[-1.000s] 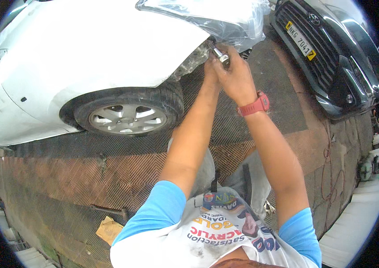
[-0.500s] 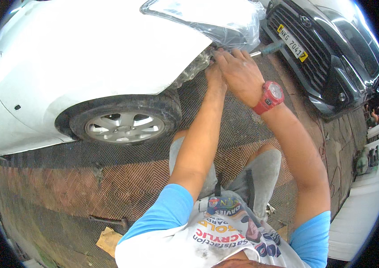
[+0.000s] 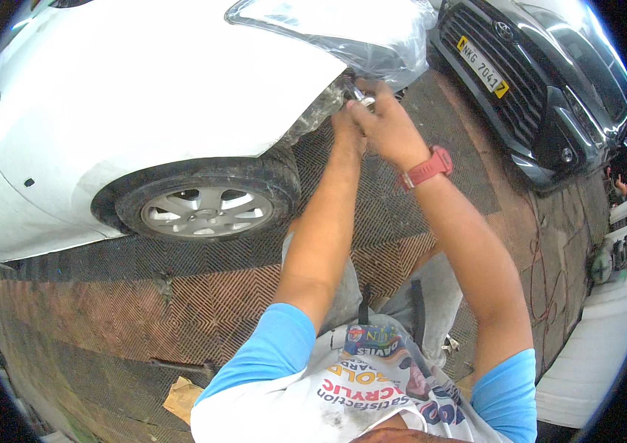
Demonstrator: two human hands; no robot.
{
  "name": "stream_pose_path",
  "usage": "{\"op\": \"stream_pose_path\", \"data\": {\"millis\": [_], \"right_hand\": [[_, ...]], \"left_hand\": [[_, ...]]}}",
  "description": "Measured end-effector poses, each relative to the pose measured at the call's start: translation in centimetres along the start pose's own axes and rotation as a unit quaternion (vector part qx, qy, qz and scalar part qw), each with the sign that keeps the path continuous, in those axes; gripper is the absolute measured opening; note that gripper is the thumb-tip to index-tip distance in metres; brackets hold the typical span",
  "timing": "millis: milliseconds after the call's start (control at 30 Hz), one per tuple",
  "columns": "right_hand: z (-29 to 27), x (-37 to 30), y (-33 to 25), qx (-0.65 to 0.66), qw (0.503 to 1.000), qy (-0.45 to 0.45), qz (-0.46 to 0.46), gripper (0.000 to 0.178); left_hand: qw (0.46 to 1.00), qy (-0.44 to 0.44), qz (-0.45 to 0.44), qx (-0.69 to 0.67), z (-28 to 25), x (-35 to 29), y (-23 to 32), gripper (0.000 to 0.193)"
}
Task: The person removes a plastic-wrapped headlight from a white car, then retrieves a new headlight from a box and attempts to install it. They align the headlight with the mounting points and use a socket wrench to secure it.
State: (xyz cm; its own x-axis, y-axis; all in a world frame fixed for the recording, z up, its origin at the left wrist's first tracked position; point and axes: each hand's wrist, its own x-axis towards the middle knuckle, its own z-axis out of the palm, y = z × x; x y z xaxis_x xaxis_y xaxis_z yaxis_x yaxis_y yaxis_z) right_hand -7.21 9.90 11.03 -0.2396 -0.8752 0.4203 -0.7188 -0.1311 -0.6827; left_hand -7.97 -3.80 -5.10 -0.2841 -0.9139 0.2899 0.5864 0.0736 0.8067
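Observation:
At the torn-open front corner of a white car, below its plastic-wrapped headlight, my two hands work close together. My right hand, with a red watch on the wrist, is closed on a chrome hand tool; only a short shiny part of it shows. My left hand is right beside it, fingers curled in by the rough grey edge behind the fender. What those left fingers hold is hidden.
The car's front wheel is left of my arms. A dark car faces in at the upper right. Patterned floor tiles lie below, with a metal bar and a brown scrap. A thin cable runs along the right.
The tool's teal handle, which stuck out to the right of my right hand, is out of sight. My right hand has turned and moved slightly left and down. The left stays near its place.

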Motion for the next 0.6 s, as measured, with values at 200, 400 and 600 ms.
{"op": "stream_pose_path", "data": {"millis": [200, 400, 600], "right_hand": [[-0.4, 0.4, -0.4, -0.437, 0.875, -0.014, -0.209, 0.042], [0.5, 0.4, 1.1, 0.098, 0.988, 0.033, 0.113, 0.04], [0.4, 0.9, -0.6, -0.324, 0.941, -0.037, -0.086, 0.045]], "left_hand": [[0.752, 0.008, 0.252, 0.609, 1.2, 0.4, -1.3, 0.028], [0.968, 0.003, -0.132, -0.212, 1.6, -1.3, 0.8, 0.036], [0.985, 0.016, -0.138, -0.103, 1.0, -2.0, 4.4, 0.032]]}}
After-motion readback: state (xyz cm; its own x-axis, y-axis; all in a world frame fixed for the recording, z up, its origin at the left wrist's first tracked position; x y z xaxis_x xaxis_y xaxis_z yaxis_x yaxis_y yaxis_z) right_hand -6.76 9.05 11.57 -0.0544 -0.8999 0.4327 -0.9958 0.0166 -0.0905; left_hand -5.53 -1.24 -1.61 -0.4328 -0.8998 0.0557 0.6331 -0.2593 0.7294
